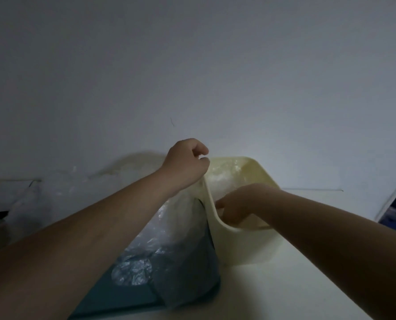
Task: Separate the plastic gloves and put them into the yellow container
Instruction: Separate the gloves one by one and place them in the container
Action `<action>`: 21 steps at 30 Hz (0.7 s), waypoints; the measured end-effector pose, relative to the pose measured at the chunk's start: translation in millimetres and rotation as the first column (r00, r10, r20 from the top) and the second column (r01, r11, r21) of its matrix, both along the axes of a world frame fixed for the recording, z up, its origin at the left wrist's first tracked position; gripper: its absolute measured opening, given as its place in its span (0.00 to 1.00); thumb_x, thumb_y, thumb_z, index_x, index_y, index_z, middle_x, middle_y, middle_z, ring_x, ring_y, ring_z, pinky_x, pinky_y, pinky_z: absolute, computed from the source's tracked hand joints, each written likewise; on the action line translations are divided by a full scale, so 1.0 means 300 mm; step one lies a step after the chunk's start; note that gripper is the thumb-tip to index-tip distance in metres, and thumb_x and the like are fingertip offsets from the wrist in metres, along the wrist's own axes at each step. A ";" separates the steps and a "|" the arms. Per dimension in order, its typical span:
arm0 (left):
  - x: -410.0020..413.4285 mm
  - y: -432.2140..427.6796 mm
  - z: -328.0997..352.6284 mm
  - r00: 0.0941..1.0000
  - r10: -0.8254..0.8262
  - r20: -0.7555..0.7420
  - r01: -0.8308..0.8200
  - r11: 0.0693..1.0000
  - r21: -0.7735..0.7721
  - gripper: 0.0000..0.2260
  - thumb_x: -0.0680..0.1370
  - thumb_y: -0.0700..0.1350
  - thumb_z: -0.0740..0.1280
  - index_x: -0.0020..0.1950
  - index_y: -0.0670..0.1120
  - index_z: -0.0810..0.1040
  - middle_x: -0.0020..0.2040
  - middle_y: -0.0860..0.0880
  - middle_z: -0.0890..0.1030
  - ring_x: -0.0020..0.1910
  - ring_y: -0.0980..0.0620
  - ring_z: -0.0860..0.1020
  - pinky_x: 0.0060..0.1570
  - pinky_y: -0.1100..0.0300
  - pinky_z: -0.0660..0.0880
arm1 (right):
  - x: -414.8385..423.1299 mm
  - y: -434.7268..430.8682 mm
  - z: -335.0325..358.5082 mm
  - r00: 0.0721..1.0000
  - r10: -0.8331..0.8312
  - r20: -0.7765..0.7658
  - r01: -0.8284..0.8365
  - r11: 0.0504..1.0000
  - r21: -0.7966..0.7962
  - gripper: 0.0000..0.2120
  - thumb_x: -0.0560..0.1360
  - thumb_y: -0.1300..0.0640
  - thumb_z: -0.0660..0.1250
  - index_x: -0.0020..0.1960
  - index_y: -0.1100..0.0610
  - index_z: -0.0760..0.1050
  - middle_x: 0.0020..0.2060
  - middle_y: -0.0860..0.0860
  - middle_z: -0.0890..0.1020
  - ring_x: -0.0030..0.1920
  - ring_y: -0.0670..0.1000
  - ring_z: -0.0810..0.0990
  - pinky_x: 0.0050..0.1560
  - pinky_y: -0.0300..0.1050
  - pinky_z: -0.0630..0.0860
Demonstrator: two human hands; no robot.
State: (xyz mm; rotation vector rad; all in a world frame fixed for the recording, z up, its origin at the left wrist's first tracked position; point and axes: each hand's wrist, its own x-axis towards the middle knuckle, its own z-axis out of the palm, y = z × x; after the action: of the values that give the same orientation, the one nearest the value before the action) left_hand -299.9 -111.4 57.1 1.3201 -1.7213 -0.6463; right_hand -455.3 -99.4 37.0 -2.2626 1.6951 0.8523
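Hanging over a teal bin [127, 296], a crinkly glove [180, 218] is pinched by the left hand [185, 162]. Inside the smooth yellow container [245, 245], the right hand's [240, 204] grip cannot be told.

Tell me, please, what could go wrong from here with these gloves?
1. The plastic glove film hanging from the left hand reaches down into the heap in the teal container, so several gloves may lift together, unseparated.
2. It hangs against the outside of the yellow container rim and might snag or drop outside.
3. The light is dim and the film clear, so the right hand may miss an edge.
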 end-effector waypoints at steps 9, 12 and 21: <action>0.159 0.209 -0.016 0.928 -0.223 0.297 0.209 0.975 0.079 0.02 0.78 0.45 0.73 0.47 0.51 0.85 0.44 0.56 0.85 0.40 0.63 0.82 0.38 0.69 0.76 | -0.023 0.028 0.130 0.991 -0.048 0.126 0.091 0.927 -0.363 0.23 0.84 0.45 0.61 0.74 0.56 0.73 0.71 0.54 0.76 0.69 0.57 0.76 0.71 0.52 0.72; 0.228 0.278 -0.061 0.763 -0.358 0.538 0.262 0.932 0.249 0.05 0.75 0.53 0.76 0.46 0.53 0.85 0.44 0.57 0.85 0.42 0.62 0.82 0.43 0.62 0.80 | 0.013 0.066 0.183 0.958 -0.006 0.288 0.186 0.775 -0.604 0.11 0.80 0.50 0.64 0.57 0.53 0.81 0.47 0.50 0.83 0.46 0.53 0.83 0.52 0.51 0.81; 0.349 0.370 -0.311 0.696 -0.344 0.631 0.199 0.936 0.291 0.06 0.77 0.55 0.72 0.48 0.54 0.83 0.49 0.56 0.77 0.47 0.54 0.79 0.52 0.53 0.80 | 0.294 0.229 0.105 0.666 0.376 0.644 0.094 0.815 -0.572 0.16 0.81 0.53 0.64 0.35 0.52 0.77 0.31 0.46 0.79 0.33 0.45 0.76 0.44 0.43 0.77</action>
State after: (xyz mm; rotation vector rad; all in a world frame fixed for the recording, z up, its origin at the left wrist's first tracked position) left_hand -195.0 -0.5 -36.2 1.5752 -2.5456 -0.5430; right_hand -367.0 -30.8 68.4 -2.5641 1.4455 -0.6551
